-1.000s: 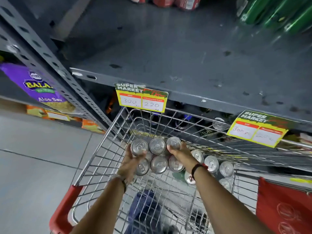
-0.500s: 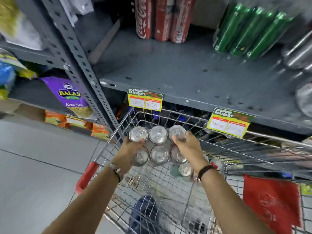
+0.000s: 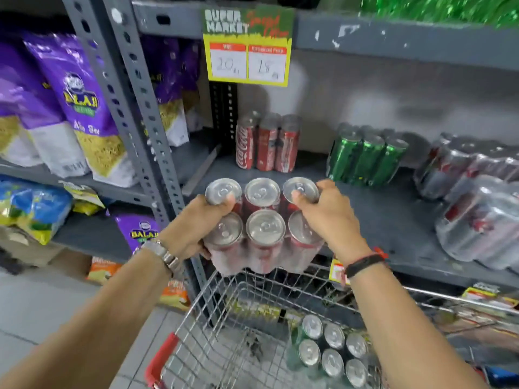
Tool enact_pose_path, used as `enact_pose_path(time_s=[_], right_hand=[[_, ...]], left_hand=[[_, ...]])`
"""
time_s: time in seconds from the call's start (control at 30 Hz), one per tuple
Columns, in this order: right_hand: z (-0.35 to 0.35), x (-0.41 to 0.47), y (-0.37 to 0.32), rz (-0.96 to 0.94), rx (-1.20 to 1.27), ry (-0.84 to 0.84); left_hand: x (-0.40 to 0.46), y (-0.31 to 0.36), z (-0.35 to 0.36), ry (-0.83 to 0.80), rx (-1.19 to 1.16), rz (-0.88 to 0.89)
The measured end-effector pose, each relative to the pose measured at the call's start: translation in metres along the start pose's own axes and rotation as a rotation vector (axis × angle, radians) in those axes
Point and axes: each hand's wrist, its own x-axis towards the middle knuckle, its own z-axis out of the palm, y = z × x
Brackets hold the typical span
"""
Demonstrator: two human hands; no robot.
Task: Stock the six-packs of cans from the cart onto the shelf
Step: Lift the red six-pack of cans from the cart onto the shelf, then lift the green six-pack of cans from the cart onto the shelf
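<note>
The shrink-wrapped six-pack of red cans is in the air at the front edge of the grey shelf, above the cart. It looks heavy and stiff, but its film is probably slippery, so a grip on both short sides seems best. The left hand and right hand are closed around its two ends, thumbs on the can tops
</note>
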Motion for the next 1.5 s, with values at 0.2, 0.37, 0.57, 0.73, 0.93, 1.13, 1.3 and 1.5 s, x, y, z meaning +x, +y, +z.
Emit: enact_pose_path(time_s=[0.2,0.37,0.57,0.73,0.93,1.13,1.3,1.5], right_hand=[[0.001,0.081,-0.037,-0.019,0.039,0.034],[0.023,0.138,-0.038,0.039,0.007,0.013],[0.051,0.163,-0.017,0.089,-0.048,0.004],[0.040,0.145,-0.011,0.027,-0.017,-0.014],[0.031,0.045,0.070,-0.126,0.155,0.303],[0.053,-0.041,0.227,0.123,0.034,0.151],[0.084,-0.074,0.332,0.446,-0.102,-0.079],[0.126,-0.074,0.381,0.882,0.418,-0.170]], left_hand=[[0.060,0.054,-0.003,-0.012,0.069,0.024],[0.117,0.060,0.006,-0.049,0.073,-0.054],[0.150,0.039,0.019,-0.070,0.122,-0.074],[0.139,0.023,0.016,-0.055,0.065,0.051],[0.074,-0.054,0.053,0.253,0.069,0.194],[0.012,-0.148,0.146,0.003,0.308,0.304],[-0.002,-0.211,0.207,-0.209,0.430,0.065],[0.032,-0.290,0.248,-0.404,0.257,-0.336]])
